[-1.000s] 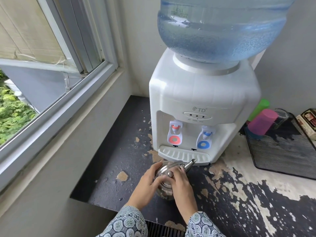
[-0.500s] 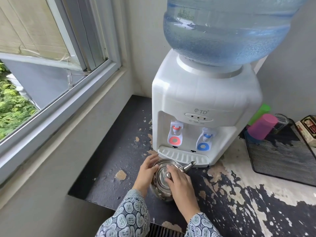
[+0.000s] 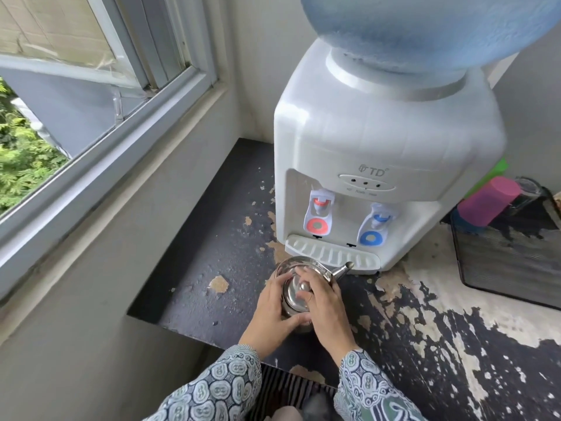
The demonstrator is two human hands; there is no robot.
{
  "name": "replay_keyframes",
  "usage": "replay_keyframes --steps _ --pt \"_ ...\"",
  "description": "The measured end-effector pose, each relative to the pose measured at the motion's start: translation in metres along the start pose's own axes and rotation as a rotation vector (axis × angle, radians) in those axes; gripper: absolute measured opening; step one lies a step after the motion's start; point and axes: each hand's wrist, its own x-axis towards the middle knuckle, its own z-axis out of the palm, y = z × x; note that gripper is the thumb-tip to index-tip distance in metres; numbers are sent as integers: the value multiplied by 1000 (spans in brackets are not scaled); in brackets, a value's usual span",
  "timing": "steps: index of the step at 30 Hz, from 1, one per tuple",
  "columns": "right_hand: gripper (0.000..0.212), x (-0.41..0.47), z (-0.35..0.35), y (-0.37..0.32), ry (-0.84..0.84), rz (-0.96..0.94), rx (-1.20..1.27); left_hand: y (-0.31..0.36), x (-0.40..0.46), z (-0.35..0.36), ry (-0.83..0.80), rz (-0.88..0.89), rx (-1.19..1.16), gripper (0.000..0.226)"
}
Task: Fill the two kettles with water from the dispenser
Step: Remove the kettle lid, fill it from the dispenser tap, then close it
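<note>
While both hands wrap around it, the small shiny kettle [image 3: 293, 294] sits on the dark, peeling worktop [image 3: 212, 238] right in front of the white water dispenser [image 3: 385, 147]. The left hand [image 3: 271, 311] curls around the kettle's left side, with the thumb low across the front. The right hand [image 3: 323, 308] lies over the top and right side, and its fingers bend over the lid [image 3: 294, 296] by the little knob. The lid looks tipped up, with the open rim showing behind it, but it is hard to be sure. The spout [image 3: 343, 270] points to the right and reaches just under the white drip tray [image 3: 331, 256].

Above the tray are a red tap [image 3: 317, 214] on the left and a blue tap [image 3: 375, 226] on the right. A big blue water bottle [image 3: 425, 25] sits upside down on top of the dispenser.

At the right edge of the worktop, a black mesh tray [image 3: 510, 262] holds a pink cup [image 3: 488, 200] on its side, and a green cup [image 3: 494, 171] shows behind it. A window [image 3: 91, 86] runs along the left wall. Both sleeves [image 3: 218, 387] have a round blue and white pattern.
</note>
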Motion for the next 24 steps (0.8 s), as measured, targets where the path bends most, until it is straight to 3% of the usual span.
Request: replay_keyframes --steps 24 --pt "31 3 -1 -4 16 27 44 3 4 2 -41 -105 -62 76"
